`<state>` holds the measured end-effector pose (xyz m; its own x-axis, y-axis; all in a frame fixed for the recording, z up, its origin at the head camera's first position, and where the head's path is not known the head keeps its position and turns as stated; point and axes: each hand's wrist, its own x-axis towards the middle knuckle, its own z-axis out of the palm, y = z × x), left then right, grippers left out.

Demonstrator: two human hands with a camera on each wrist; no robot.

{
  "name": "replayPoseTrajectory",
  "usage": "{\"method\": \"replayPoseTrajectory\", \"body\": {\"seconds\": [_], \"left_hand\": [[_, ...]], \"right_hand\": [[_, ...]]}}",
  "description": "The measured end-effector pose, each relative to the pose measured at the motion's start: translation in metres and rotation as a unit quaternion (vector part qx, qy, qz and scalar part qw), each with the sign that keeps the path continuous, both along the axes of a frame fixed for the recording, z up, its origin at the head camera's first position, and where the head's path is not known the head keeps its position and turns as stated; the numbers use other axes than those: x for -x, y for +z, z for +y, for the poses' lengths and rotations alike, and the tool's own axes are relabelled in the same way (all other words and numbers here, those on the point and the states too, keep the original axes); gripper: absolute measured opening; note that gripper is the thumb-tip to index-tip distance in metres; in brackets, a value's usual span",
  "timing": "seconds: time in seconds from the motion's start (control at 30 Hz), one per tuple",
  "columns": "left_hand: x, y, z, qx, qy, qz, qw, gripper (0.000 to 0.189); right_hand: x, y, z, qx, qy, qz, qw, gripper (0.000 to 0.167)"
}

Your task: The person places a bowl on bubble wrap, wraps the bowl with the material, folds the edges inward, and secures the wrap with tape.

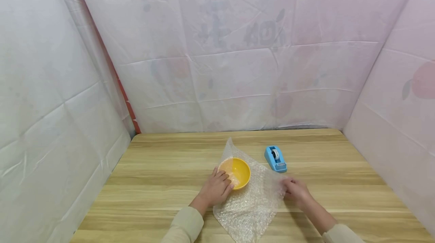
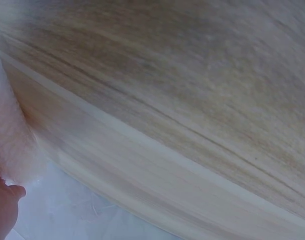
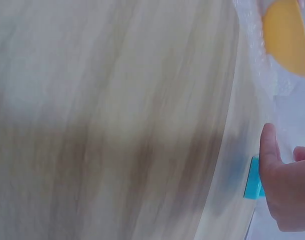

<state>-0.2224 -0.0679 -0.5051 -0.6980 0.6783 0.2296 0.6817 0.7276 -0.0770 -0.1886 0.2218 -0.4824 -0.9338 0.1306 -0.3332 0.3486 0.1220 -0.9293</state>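
Observation:
A yellow bowl (image 1: 238, 172) stands on a sheet of bubble wrap (image 1: 249, 205) spread on the wooden table (image 1: 163, 175). One corner of the wrap is folded up over the bowl's left side. My left hand (image 1: 217, 188) grips the bowl's near left rim, its fingers curled over the wrap there. At the sheet's right corner my right hand (image 1: 293, 191) pinches the wrap. The right wrist view shows the bowl (image 3: 287, 35), the wrap (image 3: 257, 65) and my right hand (image 3: 287, 195). Only a bit of my left hand (image 2: 2, 205) enters the left wrist view.
A blue tape dispenser (image 1: 275, 158) sits just behind the right hand, and shows in the right wrist view as a blue tape dispenser (image 3: 252, 180). Pale plastic sheeting (image 1: 238, 65) walls the table on three sides. Bare tabletop stretches left and right.

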Motion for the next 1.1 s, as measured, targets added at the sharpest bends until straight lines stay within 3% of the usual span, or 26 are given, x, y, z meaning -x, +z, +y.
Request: {"method": "replayPoseTrajectory", "body": {"seconds": [0.23,0.47,0.63,0.87,1.1], "left_hand": [[0.000,0.000,0.000,-0.007,-0.002,0.000,1.0000,0.038],[0.000,0.000,0.001,-0.009,-0.001,-0.001,1.0000,0.038],[0.001,0.000,0.001,-0.014,-0.004,-0.001,0.9999,0.037],[0.002,0.000,0.001,-0.017,-0.004,-0.004,0.9998,0.037],[0.004,-0.001,0.001,-0.022,-0.013,0.011,0.9996,0.034]], "right_hand": [[-0.005,0.002,-0.014,0.045,0.014,0.004,0.9989,0.025],[-0.008,0.009,-0.027,-0.001,0.023,0.013,0.9996,0.037],[-0.008,0.013,-0.034,-0.026,0.007,0.031,0.9991,0.038],[-0.006,0.018,-0.046,-0.006,-0.021,0.047,0.9987,0.041],[-0.001,0.023,-0.055,-0.014,-0.020,0.049,0.9985,0.043]]}}
